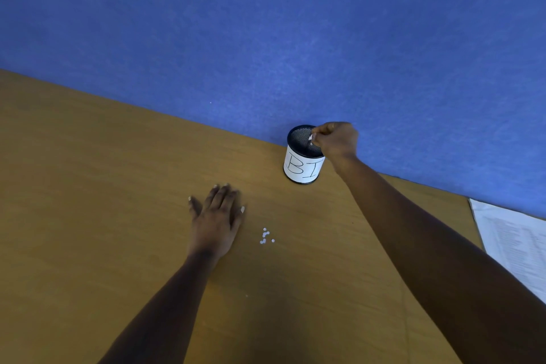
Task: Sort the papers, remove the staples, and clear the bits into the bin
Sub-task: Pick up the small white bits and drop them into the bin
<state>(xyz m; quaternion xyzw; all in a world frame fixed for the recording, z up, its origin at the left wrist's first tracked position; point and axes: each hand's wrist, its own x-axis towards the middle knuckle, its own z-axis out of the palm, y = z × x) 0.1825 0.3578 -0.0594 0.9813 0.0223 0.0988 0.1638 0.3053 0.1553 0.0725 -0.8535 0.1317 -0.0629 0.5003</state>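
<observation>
**A:** Two hands reach out over the brown worktop [88, 186]. Which is nearest?

**B:** The left hand [217, 216]. It lies flat, palm down, fingers straight and a little spread, holding nothing. Just to its right, not touching it, sits a small cluster of round white paper bits [266, 236].

**A:** And at the right edge?

**B:** Printed papers [514, 242], partly cut off by the frame. The print is too blurred to read.

**A:** Where is the bin [300, 139]?

**B:** Farther back, upright on the worktop, close against the blue wall [266, 23]. It is a black mesh cup wrapped in a white label [304, 167]. The handwritten letters "BI" show, and the rest curves out of sight.

**A:** The right hand [335, 139]?

**B:** Over the bin's open mouth, fingers curled, fingertips pinching a small white scrap [310, 137]. A ring [333, 126] shows on one finger.
</observation>
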